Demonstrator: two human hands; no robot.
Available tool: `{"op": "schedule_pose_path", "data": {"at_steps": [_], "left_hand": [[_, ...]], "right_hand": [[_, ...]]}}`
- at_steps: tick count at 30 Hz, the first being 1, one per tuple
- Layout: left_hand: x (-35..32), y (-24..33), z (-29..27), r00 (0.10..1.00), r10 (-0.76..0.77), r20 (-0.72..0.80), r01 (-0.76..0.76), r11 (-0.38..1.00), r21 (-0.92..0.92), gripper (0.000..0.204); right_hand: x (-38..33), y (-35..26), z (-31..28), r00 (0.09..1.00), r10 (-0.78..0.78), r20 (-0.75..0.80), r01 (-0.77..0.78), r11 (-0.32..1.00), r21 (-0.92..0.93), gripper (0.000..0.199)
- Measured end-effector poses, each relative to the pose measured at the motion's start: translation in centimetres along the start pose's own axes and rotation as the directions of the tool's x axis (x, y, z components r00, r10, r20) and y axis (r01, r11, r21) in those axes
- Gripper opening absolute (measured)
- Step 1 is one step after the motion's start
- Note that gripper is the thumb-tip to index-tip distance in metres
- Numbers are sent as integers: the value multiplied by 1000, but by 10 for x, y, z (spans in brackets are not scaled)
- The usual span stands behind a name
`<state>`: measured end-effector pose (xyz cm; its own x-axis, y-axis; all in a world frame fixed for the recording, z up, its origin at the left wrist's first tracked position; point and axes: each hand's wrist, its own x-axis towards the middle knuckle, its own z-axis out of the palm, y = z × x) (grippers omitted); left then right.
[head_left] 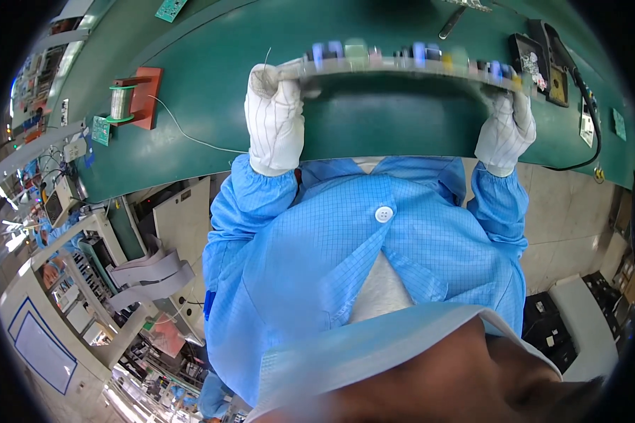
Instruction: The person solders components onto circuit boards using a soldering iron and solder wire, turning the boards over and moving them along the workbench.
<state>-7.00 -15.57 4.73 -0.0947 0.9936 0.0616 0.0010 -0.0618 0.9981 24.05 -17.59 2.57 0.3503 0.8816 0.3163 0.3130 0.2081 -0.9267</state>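
Both my hands wear white striped gloves and hold up a long circuit board (pixel 402 65) above the green bench. It is tilted so that I see it almost edge-on, with blue, green and black components along its far side, blurred. My left hand (pixel 274 116) grips the board's left end, fingers closed. A thin wire end sticks up by that hand. Solder wire (pixel 183 130) runs from a spool (pixel 121 103) on a red-brown stand to the left glove's wrist. At the opposite end, my right hand (pixel 506 130) is closed on the board, its fingertips partly hidden.
The green bench (pixel 388 123) spreads under the board. Right of it sit a black tray of small parts (pixel 529 62) and a black holder with a cable (pixel 584 81). A dark-handled tool (pixel 453 22) lies at the far edge. Small green boards (pixel 101 130) lie at the left.
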Motion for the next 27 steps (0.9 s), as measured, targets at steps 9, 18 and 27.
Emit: {"op": "schedule_pose_path", "data": {"at_steps": [9, 18, 27], "left_hand": [[8, -20, 23, 999, -40, -25, 32, 965, -261, 38], [13, -22, 24, 997, 55, 48, -18, 817, -576, 37], [19, -39, 15, 992, -81, 94, 124, 593, -795, 29]], "right_hand": [[-6, 16, 26, 955, -294, -50, 296, 919, 261, 47], [2, 18, 20, 915, -402, 42, 404, 902, -155, 36], [4, 26, 15, 926, -376, 27, 376, 921, -101, 39]]}}
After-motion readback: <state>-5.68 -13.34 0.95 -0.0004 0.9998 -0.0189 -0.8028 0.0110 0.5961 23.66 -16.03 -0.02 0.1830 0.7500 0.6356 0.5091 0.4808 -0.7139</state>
